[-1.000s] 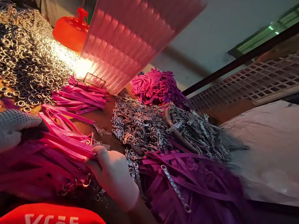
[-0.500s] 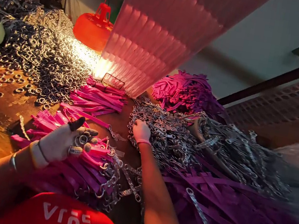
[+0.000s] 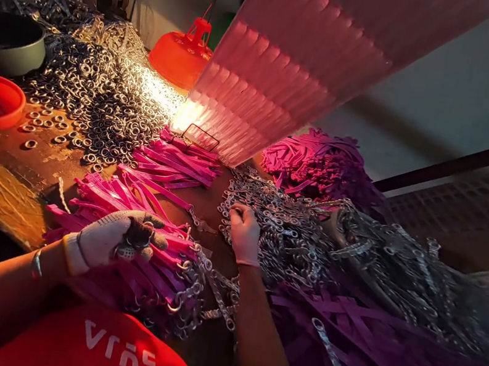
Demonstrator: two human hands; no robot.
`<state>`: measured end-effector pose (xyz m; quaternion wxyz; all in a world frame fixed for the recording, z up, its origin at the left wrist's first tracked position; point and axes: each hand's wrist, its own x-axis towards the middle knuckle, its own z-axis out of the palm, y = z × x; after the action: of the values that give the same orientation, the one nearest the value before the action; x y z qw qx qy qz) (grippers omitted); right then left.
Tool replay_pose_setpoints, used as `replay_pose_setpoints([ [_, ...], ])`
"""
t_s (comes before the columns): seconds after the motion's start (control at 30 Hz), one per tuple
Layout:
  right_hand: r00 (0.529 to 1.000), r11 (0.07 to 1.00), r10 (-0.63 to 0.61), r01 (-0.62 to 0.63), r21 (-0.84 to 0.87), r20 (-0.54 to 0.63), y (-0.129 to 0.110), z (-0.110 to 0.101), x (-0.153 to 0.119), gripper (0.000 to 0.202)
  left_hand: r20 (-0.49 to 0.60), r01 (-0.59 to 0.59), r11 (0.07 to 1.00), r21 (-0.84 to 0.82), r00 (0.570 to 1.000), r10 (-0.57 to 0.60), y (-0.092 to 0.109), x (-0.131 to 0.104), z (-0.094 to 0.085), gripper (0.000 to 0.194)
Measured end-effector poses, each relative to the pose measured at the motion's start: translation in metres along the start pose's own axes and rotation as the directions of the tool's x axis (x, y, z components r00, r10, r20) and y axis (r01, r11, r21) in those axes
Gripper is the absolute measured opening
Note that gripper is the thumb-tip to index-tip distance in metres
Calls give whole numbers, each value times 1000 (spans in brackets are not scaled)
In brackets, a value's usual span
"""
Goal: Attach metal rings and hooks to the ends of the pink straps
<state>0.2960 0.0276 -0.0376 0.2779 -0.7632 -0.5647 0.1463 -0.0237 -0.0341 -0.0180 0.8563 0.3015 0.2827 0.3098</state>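
My left hand [image 3: 111, 239], in a white glove with dark patches on its fingers, is closed around a few metal rings [image 3: 134, 238]. It hovers over a bundle of pink straps [image 3: 115, 196] whose near ends carry metal rings and short chains [image 3: 189, 286]. My right hand [image 3: 244, 233], in a light glove, is at the left edge of a heap of short metal chains [image 3: 281, 214]. Its fingers are pinched together, and what they hold, if anything, is hidden. Between the hands, one pink strap [image 3: 163, 191] lies with a chain at its end.
At the left are a large pile of metal rings [image 3: 78, 80], an orange bowl [image 3: 16, 107] and a grey pot [image 3: 29, 56]. A lit red lamp [image 3: 181, 57] hangs beside a pink translucent sheet [image 3: 288, 59]. More purple straps [image 3: 362, 346] lie at the right.
My left thumb has folded down over the rings in the palm. My right hand stays by the chain heap, its fingers now pinched. The whole view has shifted, moving things rightward.
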Motion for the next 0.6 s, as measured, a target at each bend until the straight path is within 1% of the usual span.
replay_pose_setpoints([
  [0.03, 998, 997, -52, 51, 59, 22, -12, -4, -15, 32, -1, 2, 1000, 9, 1000, -2, -1, 0, 3, 58],
  [0.1, 982, 973, -167, 150, 173, 91, -38, -13, -47, 29, -23, -38, 997, 69, 999, 40, -2, -1, 14, 63],
  [0.13, 952, 940, -266, 220, 262, 154, -52, -17, -62, 27, -35, -63, 992, 108, 997, 67, -3, -1, 20, 65],
  [0.17, 920, 913, -339, 272, 305, 197, -65, -21, -76, 26, -45, -83, 985, 154, 995, 91, -3, -1, 26, 68],
  [0.23, 852, 893, -432, 358, 274, 297, -89, -27, -99, 24, -61, -104, 962, 251, 991, 123, -2, -2, 38, 70],
  [0.3, 796, 885, -465, 424, 192, 387, -106, -30, -112, 23, -70, -120, 940, 319, 986, 150, -1, -3, 48, 69],
  [0.37, 760, 871, -483, 471, 143, 435, -113, -31, -116, 20, -77, -128, 930, 345, 983, 164, -2, -3, 53, 68],
  [0.47, 727, 842, -508, 532, 88, 463, -112, -31, -113, 15, -83, -122, 925, 359, 983, 162, -8, 0, 53, 59],
  [0.53, 720, 820, -509, 572, 14, 472, -107, -31, -110, 16, -100, -108, 913, 394, 982, 160, -12, 4, 49, 42],
  [0.6, 716, 806, -515, 592, -19, 471, -102, -31, -110, 17, -96, -119, 884, 452, 979, 180, -13, 8, 44, 22],
])
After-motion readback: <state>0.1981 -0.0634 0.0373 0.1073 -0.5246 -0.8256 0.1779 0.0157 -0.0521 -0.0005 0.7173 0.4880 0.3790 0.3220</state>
